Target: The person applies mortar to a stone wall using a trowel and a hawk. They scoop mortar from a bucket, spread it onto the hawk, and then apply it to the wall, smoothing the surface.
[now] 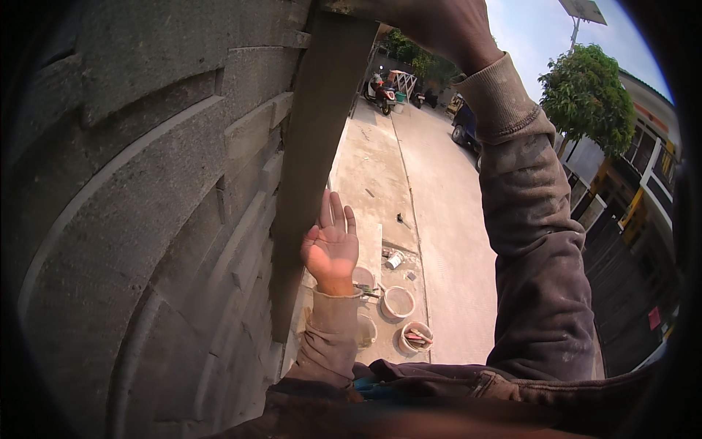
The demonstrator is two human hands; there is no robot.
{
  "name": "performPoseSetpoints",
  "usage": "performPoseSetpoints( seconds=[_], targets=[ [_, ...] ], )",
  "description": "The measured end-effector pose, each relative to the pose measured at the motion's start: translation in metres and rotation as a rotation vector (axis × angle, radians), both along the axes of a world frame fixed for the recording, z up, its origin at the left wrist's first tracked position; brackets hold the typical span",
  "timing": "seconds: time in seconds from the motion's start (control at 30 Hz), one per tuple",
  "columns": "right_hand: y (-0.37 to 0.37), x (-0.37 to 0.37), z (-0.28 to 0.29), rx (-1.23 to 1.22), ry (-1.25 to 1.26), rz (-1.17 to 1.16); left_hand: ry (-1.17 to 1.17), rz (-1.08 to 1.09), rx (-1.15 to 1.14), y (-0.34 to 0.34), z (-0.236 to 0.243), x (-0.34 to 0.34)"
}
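Observation:
My left hand (pixel 333 247) is raised, palm facing me, with its fingers stretched out and nothing in it. It is beside a smooth grey-brown strip (pixel 311 146) that runs up the edge of a wall clad in grey stone blocks (pixel 168 154). Whether the hand touches the strip, I cannot tell. High up, my right hand (pixel 431 25) reaches left across the top of the strip. Its fingers run into the picture's upper edge, so their grip is hidden. Both sleeves are brown, and the right one has pale dusty smears.
Far below on the concrete pavement (pixel 446 241) stand several buckets, among them a pale one (pixel 397 302) and one holding tools (pixel 416 337). A white container (pixel 395 260) lies nearby. Farther off are a motor scooter (pixel 382 94), a dark blue vehicle (pixel 462 124) and a tree (pixel 589 95).

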State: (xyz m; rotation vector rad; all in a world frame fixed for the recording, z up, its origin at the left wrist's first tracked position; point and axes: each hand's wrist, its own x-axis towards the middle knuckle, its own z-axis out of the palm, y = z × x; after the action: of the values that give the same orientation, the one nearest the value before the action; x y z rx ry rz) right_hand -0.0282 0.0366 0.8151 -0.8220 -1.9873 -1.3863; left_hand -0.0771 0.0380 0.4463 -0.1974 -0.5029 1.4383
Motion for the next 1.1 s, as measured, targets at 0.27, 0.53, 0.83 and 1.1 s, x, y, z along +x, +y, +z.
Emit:
performPoseSetpoints(
  seconds=[0.27,0.53,0.83,1.1],
  targets=[
    [-0.014,0.006,-0.051,0.114,-0.168,-0.020,-0.030,-0.014,0.043,0.001,0.000,0.009],
    [0.002,0.020,-0.110,0.230,-0.261,-0.089,-0.043,-0.026,0.052,0.000,-0.004,0.009],
    [-0.005,0.014,-0.174,0.011,-0.215,-0.125,0.048,-0.001,0.044,-0.001,-0.005,0.011],
    [-0.013,0.010,-0.230,-0.191,-0.200,-0.087,0.056,-0.007,0.118,0.022,-0.040,0.033]
  ],
)
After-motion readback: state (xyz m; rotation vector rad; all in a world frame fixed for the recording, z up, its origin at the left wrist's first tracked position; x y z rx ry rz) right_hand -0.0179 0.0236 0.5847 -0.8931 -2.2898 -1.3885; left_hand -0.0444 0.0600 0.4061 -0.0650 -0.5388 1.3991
